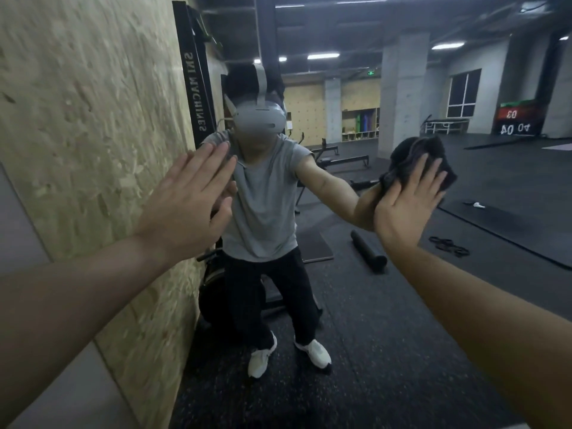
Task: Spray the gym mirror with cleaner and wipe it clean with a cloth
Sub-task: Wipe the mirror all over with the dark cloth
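Observation:
The gym mirror (387, 305) fills the view ahead and reflects me and the gym floor. My right hand (408, 202) presses a dark cloth (411, 159) flat against the glass with straight fingers, at about shoulder height on the right. My left hand (185, 202) rests flat on the mirror near its left edge, fingers straight and together, holding nothing. No spray bottle is in view.
A chipboard wall (86, 134) runs along the left and meets the mirror's edge. In the reflection I see a black machine frame (198, 97) behind me, a foam roller (368, 252), mats and a concrete pillar (402, 94).

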Action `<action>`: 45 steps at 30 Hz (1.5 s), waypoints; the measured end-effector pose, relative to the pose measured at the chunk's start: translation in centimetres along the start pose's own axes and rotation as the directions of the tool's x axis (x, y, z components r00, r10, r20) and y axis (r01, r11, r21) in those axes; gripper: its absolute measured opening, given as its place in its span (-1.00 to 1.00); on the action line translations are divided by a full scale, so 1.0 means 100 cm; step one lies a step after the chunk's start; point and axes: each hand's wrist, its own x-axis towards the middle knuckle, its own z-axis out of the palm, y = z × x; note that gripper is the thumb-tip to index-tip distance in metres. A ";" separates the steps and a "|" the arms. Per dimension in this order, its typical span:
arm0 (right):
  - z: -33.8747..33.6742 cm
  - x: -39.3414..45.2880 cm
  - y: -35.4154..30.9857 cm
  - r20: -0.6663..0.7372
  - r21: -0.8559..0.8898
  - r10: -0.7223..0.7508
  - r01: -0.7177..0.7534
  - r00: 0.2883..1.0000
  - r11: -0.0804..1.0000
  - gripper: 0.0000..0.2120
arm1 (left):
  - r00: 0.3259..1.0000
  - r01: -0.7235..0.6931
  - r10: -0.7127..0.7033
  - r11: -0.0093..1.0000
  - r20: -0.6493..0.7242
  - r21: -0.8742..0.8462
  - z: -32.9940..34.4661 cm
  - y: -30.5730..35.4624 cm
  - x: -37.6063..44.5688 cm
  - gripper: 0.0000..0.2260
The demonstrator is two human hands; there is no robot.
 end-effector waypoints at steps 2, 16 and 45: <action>0.013 -0.020 -0.036 -0.032 0.069 0.078 -0.076 0.996 0.995 -0.36 | 1.000 -0.005 0.005 1.000 0.013 0.016 -0.002 -0.006 0.003 -0.44; 0.067 -0.135 -0.136 0.368 -0.004 -0.883 0.950 0.291 0.312 -0.39 | 0.997 -0.047 0.043 0.997 0.067 0.064 -0.006 -0.035 0.003 -0.43; 0.013 0.012 -0.096 0.080 -0.074 -0.657 0.662 0.750 0.746 -0.37 | 0.994 0.041 -0.053 0.992 0.098 0.117 -0.046 -0.058 0.049 -0.43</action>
